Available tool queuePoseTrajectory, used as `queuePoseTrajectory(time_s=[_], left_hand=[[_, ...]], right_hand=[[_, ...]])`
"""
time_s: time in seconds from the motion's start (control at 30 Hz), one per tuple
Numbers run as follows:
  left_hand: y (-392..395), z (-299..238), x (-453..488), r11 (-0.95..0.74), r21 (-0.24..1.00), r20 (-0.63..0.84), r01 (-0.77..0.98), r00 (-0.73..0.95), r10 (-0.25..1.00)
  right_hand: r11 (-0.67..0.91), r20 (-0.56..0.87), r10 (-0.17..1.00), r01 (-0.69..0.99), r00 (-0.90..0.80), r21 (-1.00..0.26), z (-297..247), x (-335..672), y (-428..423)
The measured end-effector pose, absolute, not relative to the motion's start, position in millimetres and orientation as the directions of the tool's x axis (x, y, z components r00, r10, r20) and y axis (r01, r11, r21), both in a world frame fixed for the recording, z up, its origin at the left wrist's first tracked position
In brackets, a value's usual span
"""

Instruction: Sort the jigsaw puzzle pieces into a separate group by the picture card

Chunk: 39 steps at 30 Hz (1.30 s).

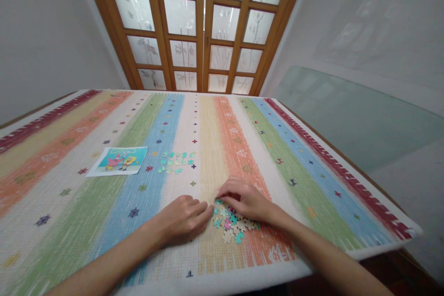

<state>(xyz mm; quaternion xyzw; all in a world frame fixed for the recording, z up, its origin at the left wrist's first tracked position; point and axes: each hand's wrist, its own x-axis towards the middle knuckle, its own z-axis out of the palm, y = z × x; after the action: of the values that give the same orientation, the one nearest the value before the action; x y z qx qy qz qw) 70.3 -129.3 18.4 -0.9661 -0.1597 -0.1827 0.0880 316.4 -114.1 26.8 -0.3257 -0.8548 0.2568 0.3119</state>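
A loose pile of jigsaw puzzle pieces, in turquoise, pink and beige, lies near the front of the table. My right hand is over the pile's far side, its thumb and fingers pinched on a puzzle piece that is mostly hidden. Resting at the pile's left edge, my left hand has its fingers curled together; whether they hold anything is hidden. Farther back, several turquoise puzzle pieces are spread out in rough rows. A picture sheet with cartoon figures lies flat to the left of them.
The table wears a striped, patterned cloth that reaches its edges. Behind it stand wooden doors with frosted panes. A pale green glass-like panel is against the wall on the right.
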Motion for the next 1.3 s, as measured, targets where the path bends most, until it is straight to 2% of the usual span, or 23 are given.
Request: queuePoseTrajectory(time_s=[0.3,0.47,0.7,0.9,1.1,1.3], left_hand=[[-131,20,71,-0.927,-0.105,0.436,0.361,0.854,0.283],[-129,17,71,-0.918,-0.089,0.355,0.386,0.874,0.333],[-129,23,72,-0.905,-0.043,0.222,0.424,0.887,0.405],[-127,24,71,-0.829,-0.024,0.209,0.558,0.814,0.542],[-124,17,68,-0.644,-0.030,0.245,0.764,0.631,0.736],[-123,9,66,-0.511,-0.074,0.270,0.856,0.511,0.816]], right_hand=[[0.723,0.490,0.687,0.430,-0.537,-0.541,17,312,-114],[0.750,0.510,0.661,0.460,-0.550,-0.475,16,315,-110],[0.738,0.469,0.674,0.486,-0.571,-0.468,21,323,-105],[0.755,0.456,0.654,0.483,-0.604,-0.444,23,323,-104],[0.771,0.450,0.634,0.471,-0.629,-0.428,23,323,-104],[0.773,0.433,0.631,0.476,-0.644,-0.419,23,323,-103]])
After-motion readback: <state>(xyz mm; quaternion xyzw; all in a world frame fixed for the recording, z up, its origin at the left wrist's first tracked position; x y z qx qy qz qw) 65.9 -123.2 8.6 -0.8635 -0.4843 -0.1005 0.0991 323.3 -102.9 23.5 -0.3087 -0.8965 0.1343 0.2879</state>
